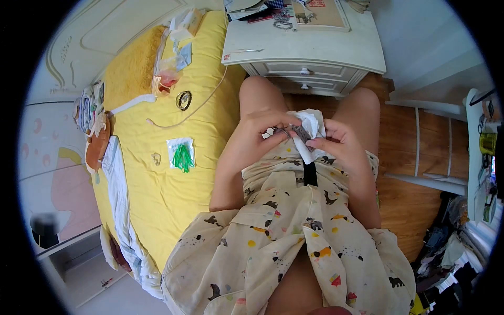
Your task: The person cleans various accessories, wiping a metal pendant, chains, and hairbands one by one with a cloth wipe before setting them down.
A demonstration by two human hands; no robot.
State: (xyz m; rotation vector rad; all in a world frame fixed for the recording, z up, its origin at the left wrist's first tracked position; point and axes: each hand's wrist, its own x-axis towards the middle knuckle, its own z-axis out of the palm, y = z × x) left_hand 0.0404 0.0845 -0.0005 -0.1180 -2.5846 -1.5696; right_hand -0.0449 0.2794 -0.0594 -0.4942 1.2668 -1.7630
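Note:
Above the lap, my left hand [269, 131] is closed with thumb and fingers pinched on a small grey piece [301, 134] that looks knitted or chain-like; its exact nature is too small to tell. My right hand [336, 139] pinches a white cloth or tissue [311, 123] just to the right, its thumb at the cloth's lower edge. The grey piece lies against the white cloth between the two hands. A black strip [310, 174] hangs below them over the patterned clothing [273, 210].
A yellow bed [205, 121] on the left holds green strips [182, 157] on a white packet, a dark ring-shaped item [184, 100], a cord and a tissue pack [186, 23]. Ahead stands a white drawer cabinet [315, 50]. A white shelf [475, 152] stands at the right.

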